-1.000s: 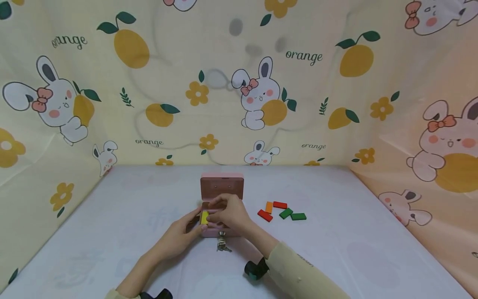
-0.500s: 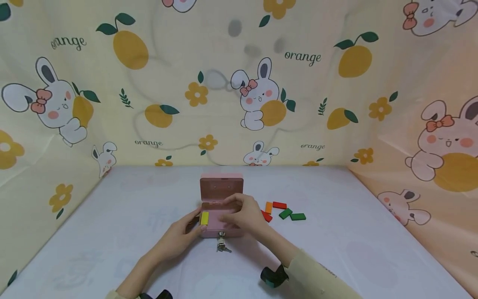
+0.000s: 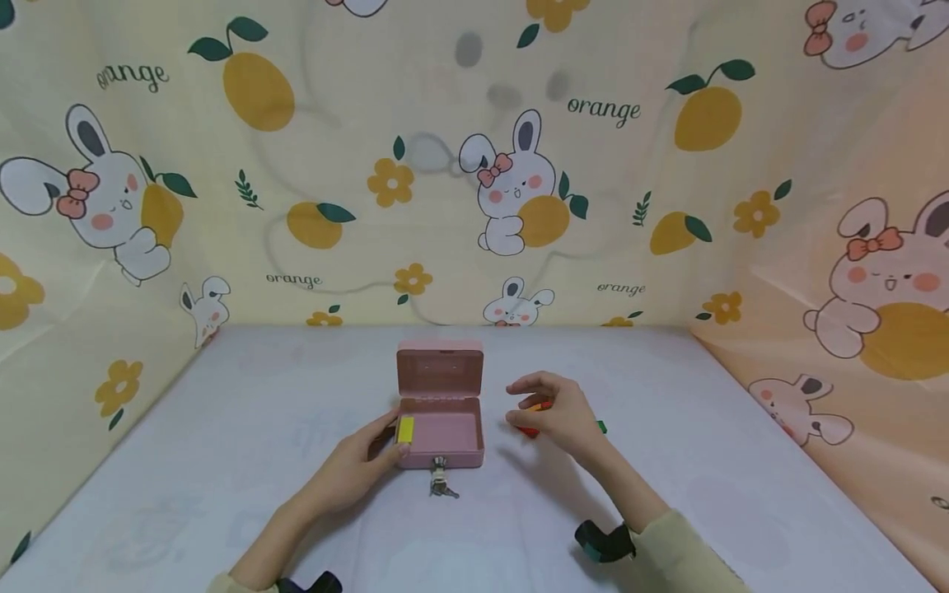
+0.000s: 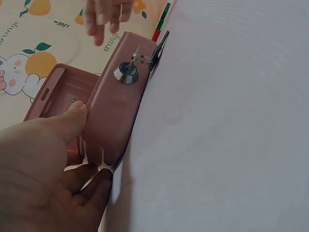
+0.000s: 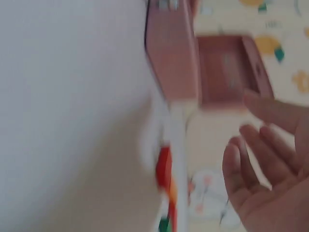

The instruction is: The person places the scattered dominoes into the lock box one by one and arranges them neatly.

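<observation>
A pink cash box (image 3: 461, 459) stands on the table with its lid (image 3: 439, 375) raised. Inside, a yellow block (image 3: 405, 430) lies along the left wall. My left hand (image 3: 359, 461) holds the box's left side; in the left wrist view its thumb rests on the top edge of the box (image 4: 113, 108) and the fingers bend against the side. My right hand (image 3: 559, 416) hovers right of the box with nothing in it, fingers loosely spread and apart from the thumb. Below and behind it show a red block (image 3: 528, 431) and a green block (image 3: 602, 427), the others mostly hidden.
Keys on a ring (image 3: 442, 487) hang from the lock at the box's front, seen closely as the lock (image 4: 126, 72) in the left wrist view. A white cloth (image 3: 311, 371) covers the table. A printed curtain (image 3: 415, 74) encloses the back and sides.
My right hand has left the inside of the box and moved right, over the loose blocks. The yellow block stays in the box. My left hand keeps its place.
</observation>
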The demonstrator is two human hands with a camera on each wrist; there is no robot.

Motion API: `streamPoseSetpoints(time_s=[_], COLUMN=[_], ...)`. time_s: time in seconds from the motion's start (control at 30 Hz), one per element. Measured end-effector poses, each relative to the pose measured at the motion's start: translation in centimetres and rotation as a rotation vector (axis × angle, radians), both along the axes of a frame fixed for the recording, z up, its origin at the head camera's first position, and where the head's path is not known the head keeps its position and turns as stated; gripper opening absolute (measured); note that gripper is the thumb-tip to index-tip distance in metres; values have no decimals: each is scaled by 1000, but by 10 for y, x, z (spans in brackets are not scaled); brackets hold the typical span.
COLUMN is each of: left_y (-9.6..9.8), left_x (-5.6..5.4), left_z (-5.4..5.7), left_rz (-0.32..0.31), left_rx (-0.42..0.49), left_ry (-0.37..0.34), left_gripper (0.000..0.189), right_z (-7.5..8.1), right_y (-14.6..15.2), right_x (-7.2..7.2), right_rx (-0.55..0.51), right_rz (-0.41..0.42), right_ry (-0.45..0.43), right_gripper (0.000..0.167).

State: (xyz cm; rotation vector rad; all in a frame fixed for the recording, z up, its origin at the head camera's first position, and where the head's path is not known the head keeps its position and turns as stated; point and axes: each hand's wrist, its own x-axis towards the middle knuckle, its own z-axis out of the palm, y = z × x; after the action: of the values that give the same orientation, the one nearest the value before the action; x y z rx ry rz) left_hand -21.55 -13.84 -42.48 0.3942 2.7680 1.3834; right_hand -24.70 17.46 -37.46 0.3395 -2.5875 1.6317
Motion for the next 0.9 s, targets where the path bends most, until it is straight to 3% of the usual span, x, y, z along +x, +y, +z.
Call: streamPoseSetpoints(time_s=[0.2,0.37,0.73,0.9], left_y=[2,4,1,-1], left_x=[1,1,2,1], left_z=[0,-1,3,3], left_rz=[-17,-22,-9,-9], left_rx=[24,36,29,27], left_ry=[-8,-12,-11,-12], left_gripper=[67,67,67,67], right_z=[-20,-31,-30,-31], right_y=[38,51,47,45], right_x=[-19,-30,-42,-48], right_rx=[70,116,198,199], right_rz=[67,100,226,246], right_ry=[-69,-96,-95,-114], right_gripper=[29,31,38,41])
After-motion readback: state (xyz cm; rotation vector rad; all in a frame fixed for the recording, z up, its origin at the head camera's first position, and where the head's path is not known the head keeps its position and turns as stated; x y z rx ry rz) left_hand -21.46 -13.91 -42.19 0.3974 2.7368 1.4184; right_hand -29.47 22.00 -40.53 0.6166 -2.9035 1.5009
